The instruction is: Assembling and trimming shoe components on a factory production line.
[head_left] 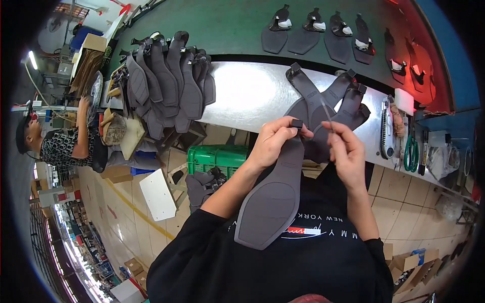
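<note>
My left hand [275,141] grips a dark grey sandal sole [268,207] by its narrow heel end, where a small black block shows at the fingertips. The sole's broad end hangs down in front of my black shirt. Close by on the right, my right hand [347,151] is closed on a thin, pointed tool [326,109], whose tip points up and away; its exact kind is not clear. Just beyond both hands, several similar soles [338,96] lie fanned out and overlapping on the metal tabletop [242,96].
A large heap of soles [169,81] covers the table's left part. On the green surface [222,30] behind stand several sandals with straps [275,35]. A utility knife [387,131] and green-handled scissors [411,154] lie at right. A green crate [217,159] stands below; a person [65,146] works at far left.
</note>
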{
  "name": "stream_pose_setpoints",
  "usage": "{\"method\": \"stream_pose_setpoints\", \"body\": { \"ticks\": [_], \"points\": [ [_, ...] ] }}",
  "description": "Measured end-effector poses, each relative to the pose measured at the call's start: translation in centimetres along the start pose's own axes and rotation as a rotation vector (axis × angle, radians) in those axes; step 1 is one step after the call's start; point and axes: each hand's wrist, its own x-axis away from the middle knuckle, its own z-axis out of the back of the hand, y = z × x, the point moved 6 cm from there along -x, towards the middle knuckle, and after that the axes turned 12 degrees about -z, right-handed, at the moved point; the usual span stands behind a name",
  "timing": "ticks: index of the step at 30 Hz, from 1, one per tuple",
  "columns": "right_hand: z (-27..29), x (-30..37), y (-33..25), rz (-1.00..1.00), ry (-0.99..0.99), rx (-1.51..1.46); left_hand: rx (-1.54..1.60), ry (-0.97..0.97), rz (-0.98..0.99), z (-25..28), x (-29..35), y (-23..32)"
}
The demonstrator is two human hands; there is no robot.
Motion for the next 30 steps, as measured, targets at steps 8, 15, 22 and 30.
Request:
{"method": "stream_pose_setpoints", "body": {
  "ticks": [8,15,22,30],
  "points": [
    [-3.8,-0.2,0.6,-0.023,-0.090,-0.184,-0.026,0.053,-0.017,0.7,0.6,-0.8],
    [-3.7,-1.2,0.8,0.129,0.053,-0.049,-0.013,0.128,-0.162,-1.0,0.4,-0.1],
    [-3.8,-1.8,1.6,0.056,-0.028,-0.205,0.212,0.218,-0.032,-2.4,0.8,-2.4],
    [-3.8,-1.8,1.7,-0.079,-0.067,-0.345,0.199,0.301,-0.062,-3.2,0.8,-2.8]
  ]
}}
